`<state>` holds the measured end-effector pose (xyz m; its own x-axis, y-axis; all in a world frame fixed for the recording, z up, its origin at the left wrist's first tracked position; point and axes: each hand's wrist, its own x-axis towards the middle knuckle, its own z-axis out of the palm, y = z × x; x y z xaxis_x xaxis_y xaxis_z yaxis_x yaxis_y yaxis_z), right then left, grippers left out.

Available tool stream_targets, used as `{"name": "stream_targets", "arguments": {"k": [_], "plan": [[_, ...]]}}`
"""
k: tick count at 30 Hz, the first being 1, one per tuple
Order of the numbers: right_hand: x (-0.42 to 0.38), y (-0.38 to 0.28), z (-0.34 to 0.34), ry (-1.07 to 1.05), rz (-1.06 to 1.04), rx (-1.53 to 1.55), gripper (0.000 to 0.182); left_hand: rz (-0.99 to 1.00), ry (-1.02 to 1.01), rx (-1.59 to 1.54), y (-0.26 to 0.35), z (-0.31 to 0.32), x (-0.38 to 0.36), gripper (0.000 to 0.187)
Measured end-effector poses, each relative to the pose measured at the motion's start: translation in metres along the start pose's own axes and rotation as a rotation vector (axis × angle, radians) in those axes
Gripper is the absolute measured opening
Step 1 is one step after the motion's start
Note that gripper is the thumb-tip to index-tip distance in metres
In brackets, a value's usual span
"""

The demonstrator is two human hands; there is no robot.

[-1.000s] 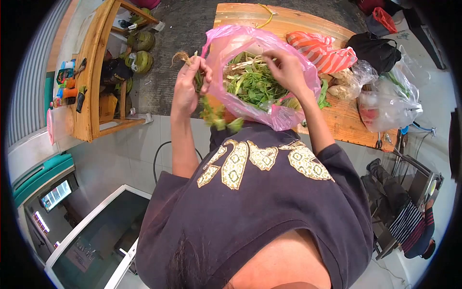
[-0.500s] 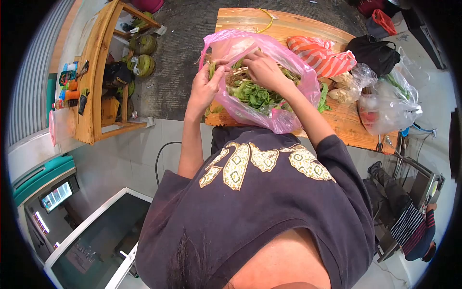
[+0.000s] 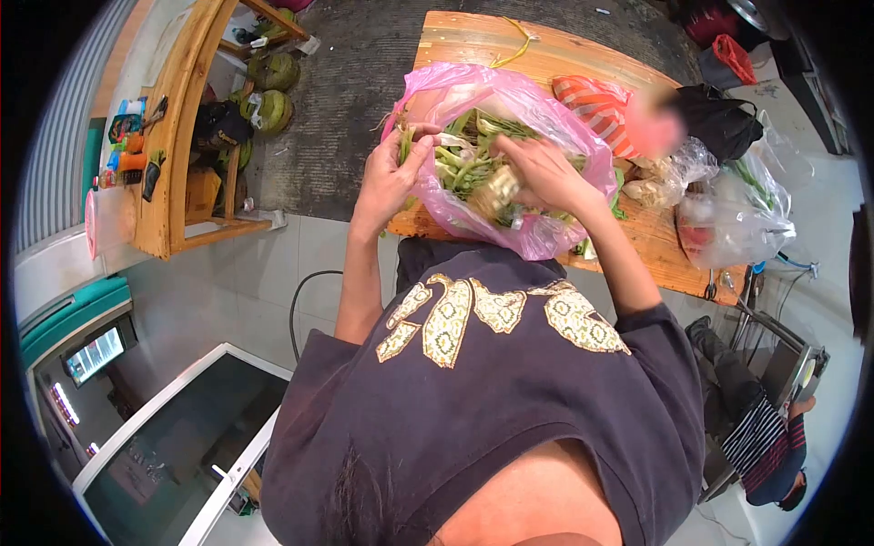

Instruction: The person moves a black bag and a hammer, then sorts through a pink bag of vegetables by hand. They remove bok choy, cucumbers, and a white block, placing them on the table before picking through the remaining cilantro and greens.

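A pink plastic bag (image 3: 596, 168) lies spread wide on the wooden table, filled with leafy greens (image 3: 460, 173) that have long pale stems. At the bag's left edge, my left hand (image 3: 387, 187) is closed, pinching a few green stems (image 3: 406, 144) between thumb and fingers. Over the right half of the pile, my right hand (image 3: 549, 175) is curled against a bunch of greens with pale ends (image 3: 497, 191). Both the hand and that bunch are smeared by motion, and the fingertips are partly hidden.
Right of the bag on the table (image 3: 455, 41) are a red-and-white striped bag (image 3: 583, 102), a black bag (image 3: 715, 120) and clear bags (image 3: 737, 214). A wooden shelf (image 3: 177, 136) stands at left, near green gas cylinders (image 3: 271, 111). Another person (image 3: 760, 437) is at the lower right.
My right hand has shifted right and down, and a pale-ended bunch now shows beneath it. The greens in the bag are rearranged. My left hand stays at the bag's left edge, still pinching stems.
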<state>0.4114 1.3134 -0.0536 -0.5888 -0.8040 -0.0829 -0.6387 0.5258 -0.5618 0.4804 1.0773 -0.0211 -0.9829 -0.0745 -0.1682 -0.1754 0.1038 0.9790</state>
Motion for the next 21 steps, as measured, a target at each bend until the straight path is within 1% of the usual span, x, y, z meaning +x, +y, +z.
{"name": "stream_targets", "arguments": {"k": [1,4,5,8,12,13,16,17,20,21], "plan": [[-0.011,-0.006,-0.007,-0.008,0.006,-0.028,0.045,0.008,-0.007,0.004,0.000,0.000,0.000,0.020],[-0.037,-0.013,-0.021,-0.137,0.006,-0.077,0.056,0.032,-0.013,-0.010,-0.001,0.001,0.002,0.020],[-0.042,-0.012,-0.021,-0.088,-0.018,-0.036,0.051,0.022,-0.016,0.006,-0.001,0.001,0.002,0.019],[-0.041,-0.011,-0.030,-0.045,-0.024,0.078,0.046,0.006,-0.032,0.035,0.001,0.004,0.004,0.019],[-0.030,-0.007,-0.056,0.138,0.156,0.303,0.035,0.021,-0.038,0.040,0.000,0.006,0.006,0.020],[-0.026,0.002,-0.056,0.310,0.053,0.326,0.035,0.034,-0.038,0.044,-0.002,0.006,0.007,0.020],[-0.012,-0.003,-0.073,0.478,0.079,0.627,0.036,0.042,-0.032,0.053,-0.003,0.005,0.007,0.020],[-0.009,0.004,-0.079,0.432,0.085,0.632,0.037,0.033,-0.036,0.052,-0.002,0.006,0.007,0.021],[-0.001,-0.012,-0.090,0.526,0.159,0.591,0.033,0.022,-0.049,0.052,0.001,0.009,0.007,0.021],[-0.001,-0.018,-0.097,0.507,0.189,0.551,0.030,0.025,-0.052,0.056,0.000,0.009,0.007,0.022]]}}
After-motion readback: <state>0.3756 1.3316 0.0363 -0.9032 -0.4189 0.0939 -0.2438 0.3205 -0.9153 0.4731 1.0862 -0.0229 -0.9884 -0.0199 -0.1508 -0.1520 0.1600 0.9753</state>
